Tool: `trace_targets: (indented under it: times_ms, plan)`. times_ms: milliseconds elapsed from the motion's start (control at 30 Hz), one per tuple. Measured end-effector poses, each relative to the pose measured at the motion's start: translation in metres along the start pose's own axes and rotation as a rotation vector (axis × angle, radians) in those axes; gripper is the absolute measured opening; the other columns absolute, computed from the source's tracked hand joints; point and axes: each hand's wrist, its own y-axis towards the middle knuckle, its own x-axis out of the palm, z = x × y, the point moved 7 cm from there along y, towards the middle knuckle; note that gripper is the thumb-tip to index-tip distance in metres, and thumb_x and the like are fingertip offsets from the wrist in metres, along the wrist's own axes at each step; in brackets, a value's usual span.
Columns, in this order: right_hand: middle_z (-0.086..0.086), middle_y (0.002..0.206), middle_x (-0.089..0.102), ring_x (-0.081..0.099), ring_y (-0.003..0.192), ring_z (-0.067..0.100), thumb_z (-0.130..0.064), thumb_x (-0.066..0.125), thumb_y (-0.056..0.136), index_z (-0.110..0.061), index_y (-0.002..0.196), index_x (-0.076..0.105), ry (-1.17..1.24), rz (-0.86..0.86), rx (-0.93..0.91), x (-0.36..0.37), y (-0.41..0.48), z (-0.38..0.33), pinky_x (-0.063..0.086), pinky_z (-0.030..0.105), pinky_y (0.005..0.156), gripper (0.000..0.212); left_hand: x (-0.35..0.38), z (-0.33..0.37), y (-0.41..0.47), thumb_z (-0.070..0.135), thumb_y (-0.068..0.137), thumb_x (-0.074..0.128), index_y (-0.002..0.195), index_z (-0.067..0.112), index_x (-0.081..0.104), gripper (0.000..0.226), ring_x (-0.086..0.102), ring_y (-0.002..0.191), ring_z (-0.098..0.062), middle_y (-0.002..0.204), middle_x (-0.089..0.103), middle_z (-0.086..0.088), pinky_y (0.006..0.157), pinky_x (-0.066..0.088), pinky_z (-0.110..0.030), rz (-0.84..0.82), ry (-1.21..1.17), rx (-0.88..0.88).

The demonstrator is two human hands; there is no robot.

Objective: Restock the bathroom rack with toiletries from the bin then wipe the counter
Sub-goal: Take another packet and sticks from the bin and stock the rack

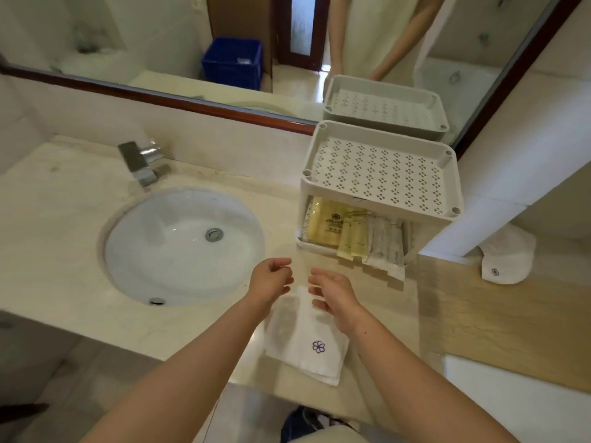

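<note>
Marble counter (64,219) carries the folded towel (307,343) directly beneath the right fingers (319,304).

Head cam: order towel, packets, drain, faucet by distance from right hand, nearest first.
1. Towel, right by the right hand.
2. Packets, just ahead, in the rack's lower shelf.
3. Drain, left, in the sink.
4. Faucet, far left, behind the sink.

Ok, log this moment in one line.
left hand empty | right hand empty | both over towel | packets in rack lower shelf
</note>
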Motion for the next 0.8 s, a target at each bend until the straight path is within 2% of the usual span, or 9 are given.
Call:
trace_targets:
  times_ms: [100, 267, 400, 567, 667, 700, 800]
  plan:
    - [-0.001, 0.105, 0.063, 0.060, 0.096, 0.017, -0.014, 0.055, 0.093, -0.015, 0.123, 0.061, -0.049, -0.050, -0.057, 0.041, -0.027, -0.003, 0.049, 0.033, 0.084, 0.031, -0.049, -0.005, -0.025, 0.008, 0.092, 0.056, 0.116, 0.011, 0.060, 0.024, 0.063, 0.086, -0.018, 0.100, 0.063, -0.007, 0.088, 0.053, -0.036, 0.033, -0.030, 0.026]
    - [0.002, 0.129, 0.059, 0.053, 0.116, 0.017, -0.014, 0.058, 0.090, -0.014, 0.131, 0.057, -0.188, -0.146, -0.185, 0.120, -0.082, 0.000, 0.042, 0.031, 0.100, 0.040, -0.144, -0.020, -0.077, 0.008, 0.091, 0.058, 0.113, 0.013, 0.061, 0.022, 0.064, 0.083, -0.018, 0.103, 0.065, -0.008, 0.078, 0.054, -0.029, 0.160, -0.106, 0.056]
    - [0.001, 0.131, 0.058, 0.053, 0.113, 0.015, -0.012, 0.060, 0.089, -0.014, 0.130, 0.058, -0.281, -0.259, -0.246, 0.193, -0.125, 0.016, 0.038, 0.025, 0.091, 0.042, -0.224, -0.046, -0.122, 0.007, 0.090, 0.058, 0.113, 0.012, 0.062, 0.024, 0.065, 0.074, -0.015, 0.092, 0.065, -0.004, 0.069, 0.053, -0.026, 0.292, -0.154, 0.053]
    - [0.004, 0.126, 0.059, 0.054, 0.110, 0.016, -0.010, 0.062, 0.088, -0.012, 0.130, 0.057, -0.378, -0.454, -0.290, 0.291, -0.184, 0.052, 0.042, 0.026, 0.094, 0.042, -0.324, -0.084, -0.188, 0.003, 0.090, 0.057, 0.110, 0.010, 0.062, 0.022, 0.061, 0.066, -0.013, 0.080, 0.064, -0.005, 0.063, 0.051, -0.023, 0.490, -0.228, 0.059]
    - [0.005, 0.113, 0.062, 0.057, 0.099, 0.015, -0.008, 0.063, 0.087, -0.007, 0.123, 0.059, -0.448, -0.553, -0.352, 0.344, -0.220, 0.077, 0.045, 0.019, 0.078, 0.036, -0.376, -0.107, -0.232, -0.002, 0.091, 0.055, 0.109, 0.006, 0.060, 0.020, 0.056, 0.060, -0.013, 0.078, 0.062, -0.007, 0.046, 0.046, -0.015, 0.607, -0.269, 0.066]
    - [0.005, 0.114, 0.063, 0.058, 0.101, 0.015, -0.008, 0.064, 0.087, -0.006, 0.124, 0.059, -0.475, -0.580, -0.368, 0.360, -0.231, 0.087, 0.044, 0.020, 0.080, 0.037, -0.392, -0.115, -0.247, -0.002, 0.091, 0.055, 0.108, 0.008, 0.059, 0.020, 0.056, 0.060, -0.013, 0.080, 0.062, -0.006, 0.044, 0.045, -0.014, 0.644, -0.284, 0.066]
    - [0.006, 0.123, 0.062, 0.056, 0.109, 0.016, -0.011, 0.066, 0.086, -0.009, 0.129, 0.057, -0.571, -0.693, -0.380, 0.402, -0.266, 0.116, 0.039, 0.023, 0.087, 0.043, -0.435, -0.141, -0.291, 0.001, 0.091, 0.056, 0.109, 0.010, 0.059, 0.020, 0.058, 0.065, -0.012, 0.090, 0.064, -0.008, 0.053, 0.046, -0.018, 0.746, -0.333, 0.057]
